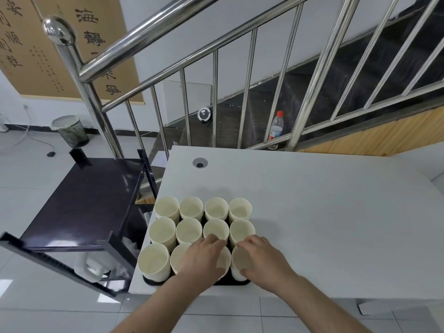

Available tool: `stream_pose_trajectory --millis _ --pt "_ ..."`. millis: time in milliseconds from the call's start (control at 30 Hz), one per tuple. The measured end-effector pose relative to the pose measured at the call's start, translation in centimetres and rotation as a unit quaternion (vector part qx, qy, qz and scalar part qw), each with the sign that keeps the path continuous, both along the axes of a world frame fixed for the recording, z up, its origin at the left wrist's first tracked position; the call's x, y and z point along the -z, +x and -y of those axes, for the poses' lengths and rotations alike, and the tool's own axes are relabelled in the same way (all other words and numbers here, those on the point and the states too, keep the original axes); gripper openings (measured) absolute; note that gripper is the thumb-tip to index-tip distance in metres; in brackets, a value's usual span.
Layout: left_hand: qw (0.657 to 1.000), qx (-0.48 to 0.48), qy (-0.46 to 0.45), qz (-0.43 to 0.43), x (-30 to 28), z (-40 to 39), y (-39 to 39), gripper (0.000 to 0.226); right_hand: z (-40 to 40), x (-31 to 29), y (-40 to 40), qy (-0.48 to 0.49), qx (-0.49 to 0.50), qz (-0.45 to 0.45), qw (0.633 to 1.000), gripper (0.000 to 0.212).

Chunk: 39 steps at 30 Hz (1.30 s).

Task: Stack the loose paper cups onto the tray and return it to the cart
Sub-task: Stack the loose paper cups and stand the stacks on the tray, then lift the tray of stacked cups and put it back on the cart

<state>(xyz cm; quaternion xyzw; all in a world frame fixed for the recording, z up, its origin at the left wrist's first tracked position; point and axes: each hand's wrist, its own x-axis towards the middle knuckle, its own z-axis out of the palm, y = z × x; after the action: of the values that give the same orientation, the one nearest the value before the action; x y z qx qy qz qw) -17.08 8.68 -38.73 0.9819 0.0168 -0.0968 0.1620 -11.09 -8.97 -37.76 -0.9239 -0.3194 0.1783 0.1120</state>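
The tray [242, 282] sits at the desk's [312, 200] near-left corner, its left end close to the desk's left edge, so lifting it unevenly could, I judge, tip the tall cup stacks [189, 230] toward the cart [79, 203]; my left hand [204, 257] lies over the front-row stacks, fingers loosely bent, pressing rather than clasping; my right hand [262, 259] curls round the rim of the front-right cup [237, 263]. The cups are pale cream paper, nested, standing upright in three rows of four on a dark tray; they look light and easily toppled.
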Motion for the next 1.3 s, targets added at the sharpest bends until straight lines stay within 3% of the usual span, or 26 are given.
stream_pose_trajectory --millis 333,500,800,967,1133,1300 --pt "0.993 -0.063 -0.064 0.074 -1.8 -4.2 2.3 0.048 -3.5 -2.1 2.0 0.062 0.056 0.033 0.996 0.050" --pt "0.970 -0.172 -0.148 0.082 -2.3 -9.4 2.2 0.033 -2.4 -1.8 4.3 0.148 0.189 0.005 0.971 0.044" --pt "0.888 -0.391 -0.242 0.020 0.8 -17.2 0.7 0.029 0.6 1.6 7.8 0.140 0.371 -0.107 0.912 0.037" --pt "0.856 -0.451 -0.250 -0.031 3.9 -17.9 0.4 0.032 1.2 4.6 9.6 0.118 0.410 -0.201 0.882 0.038" --pt "0.837 -0.458 -0.291 -0.071 6.1 -18.0 1.1 0.015 0.8 6.6 10.0 0.126 0.417 -0.267 0.860 0.033" --pt "0.849 -0.433 -0.287 -0.100 6.8 -17.1 1.3 0.050 0.7 8.5 9.2 0.121 0.395 -0.305 0.858 0.019"
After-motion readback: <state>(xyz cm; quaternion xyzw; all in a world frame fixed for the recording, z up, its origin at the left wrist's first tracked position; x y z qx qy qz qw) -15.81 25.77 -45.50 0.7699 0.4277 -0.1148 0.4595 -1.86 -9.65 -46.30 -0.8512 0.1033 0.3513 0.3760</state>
